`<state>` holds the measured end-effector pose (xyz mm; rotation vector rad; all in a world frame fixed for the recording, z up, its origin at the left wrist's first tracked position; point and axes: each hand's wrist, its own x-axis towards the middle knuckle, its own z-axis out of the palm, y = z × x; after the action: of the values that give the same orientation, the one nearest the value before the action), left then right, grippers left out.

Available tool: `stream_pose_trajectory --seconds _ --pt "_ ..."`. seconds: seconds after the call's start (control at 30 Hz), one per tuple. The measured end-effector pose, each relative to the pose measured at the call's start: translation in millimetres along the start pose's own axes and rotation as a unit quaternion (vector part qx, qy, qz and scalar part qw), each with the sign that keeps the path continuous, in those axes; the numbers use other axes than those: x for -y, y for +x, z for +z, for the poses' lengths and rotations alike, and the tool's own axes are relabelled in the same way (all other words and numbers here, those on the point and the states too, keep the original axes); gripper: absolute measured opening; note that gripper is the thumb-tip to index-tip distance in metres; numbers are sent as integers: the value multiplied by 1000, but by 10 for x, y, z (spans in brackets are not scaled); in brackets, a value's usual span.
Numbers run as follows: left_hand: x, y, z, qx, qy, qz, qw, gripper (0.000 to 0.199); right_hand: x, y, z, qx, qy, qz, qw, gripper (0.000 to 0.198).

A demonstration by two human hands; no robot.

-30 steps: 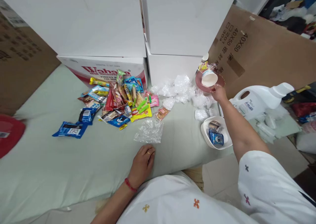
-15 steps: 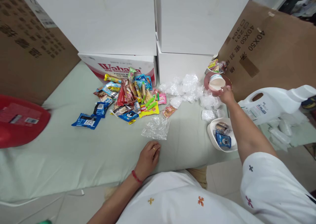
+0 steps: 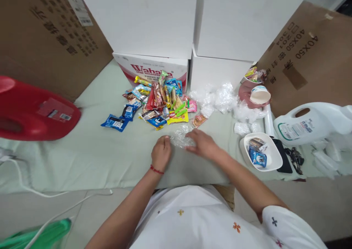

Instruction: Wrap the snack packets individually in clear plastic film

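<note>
On the pale green cloth, a crumpled clear plastic bag [image 3: 179, 136] lies between my hands. My left hand [image 3: 161, 154] rests at its left edge, fingers curled closed with the thumb on top. Whether anything is inside that grip is hidden. From the right, my right hand [image 3: 202, 143] reaches over the bag, fingers and thumb apart, its fingertips touching the plastic. Just beyond is a heap of wrapped snacks [image 3: 158, 97], with a yellow packet [image 3: 178, 116] and an orange-brown packet [image 3: 199, 121] nearest the bag.
Several clear plastic bundles [image 3: 224, 97] lie right of the heap. A white bowl [image 3: 276, 157] holds packets; a paper cup [image 3: 260, 95] stands on a pink dish [image 3: 244, 91]. A white jug [image 3: 299, 122] and a red jug [image 3: 35, 110] flank the cloth. White boxes [image 3: 220, 71] stand behind.
My right hand has left the paper cup and come back left to the plastic bag. My left hand stays closed near the bag. The view has shifted slightly.
</note>
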<state>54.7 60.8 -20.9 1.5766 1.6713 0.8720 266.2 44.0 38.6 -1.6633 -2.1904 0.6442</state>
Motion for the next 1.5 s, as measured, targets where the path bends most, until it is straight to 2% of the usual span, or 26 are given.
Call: stream_pose_trajectory --seconds 0.07,0.1,0.17,0.23,0.33,0.4,0.53,0.6,0.63,0.67,0.73,0.8,0.83,0.87,0.9,1.0,1.03,1.07,1.1,1.2,1.27,1.3,1.33,1.4,1.47,1.5 --pt "-17 9 -8 66 -81 -25 994 38 68 -24 404 5 -3 1 1000 25" --pt "-30 -9 -13 71 -130 -53 988 37 60 -43 552 -13 18 5 1000 17" --pt "-71 -62 -24 48 -216 -129 967 35 2 -101 737 -85 102 7 991 18" --pt "-129 -103 -26 53 -268 -180 945 36 -65 -189 802 -151 196 -12 969 19" --pt "-218 -113 12 132 -300 -180 927 40 -133 -347 789 -162 277 -58 945 16" --pt "-253 -106 60 160 -332 -171 914 40 -174 -452 763 -173 313 -41 933 13" --pt "-232 -139 131 151 -387 -173 893 40 -273 -650 681 -217 407 109 881 22" --pt "-213 -193 139 149 -379 -158 899 40 -275 -728 605 -215 441 168 855 30" --pt "-213 -226 139 155 -366 -139 907 39 -250 -752 560 -212 447 178 851 35" --pt "-220 -261 138 167 -348 -115 915 39 -208 -764 512 -209 443 175 854 39" --pt "-256 -326 136 198 -307 -55 929 38 -88 -743 424 -199 406 147 880 44" --pt "-296 -370 129 215 -279 -9 936 39 28 -679 360 -191 360 124 905 37" --pt "-306 -381 121 215 -274 2 938 39 61 -641 340 -199 352 126 906 32" --pt "-304 -382 108 212 -273 5 938 39 69 -605 325 -218 360 138 896 30" --pt "-287 -376 89 207 -274 1 939 39 46 -576 314 -247 386 158 875 32" --pt "-157 -325 4 182 -284 -19 941 37 -193 -561 277 -336 504 228 762 38" --pt "-100 -304 -29 170 -289 -25 942 36 -310 -583 255 -349 531 247 732 41" --pt "-46 -284 -60 159 -296 -31 941 36 -429 -617 225 -354 539 265 717 43" --pt "-1 -268 -86 147 -302 -37 941 36 -537 -661 187 -360 523 284 719 44" --pt "33 -263 -125 121 -301 -39 945 36 -677 -809 40 -425 335 320 777 44" --pt "-47 -308 -114 125 -275 -17 953 35 -549 -869 -49 -476 210 295 802 40" --pt "-114 -343 -98 130 -258 5 957 33 -423 -875 -78 -465 197 269 820 36" --pt "-192 -385 -80 135 -238 35 961 32 -272 -861 -91 -421 220 239 847 33" --pt "-354 -470 -41 139 -196 118 963 27 45 -780 -72 -271 314 172 893 31" --pt "-483 -531 -16 138 -161 191 958 24 276 -660 -14 -162 377 128 903 31" --pt "-523 -545 -13 134 -150 208 957 24 335 -601 17 -148 394 124 899 29"
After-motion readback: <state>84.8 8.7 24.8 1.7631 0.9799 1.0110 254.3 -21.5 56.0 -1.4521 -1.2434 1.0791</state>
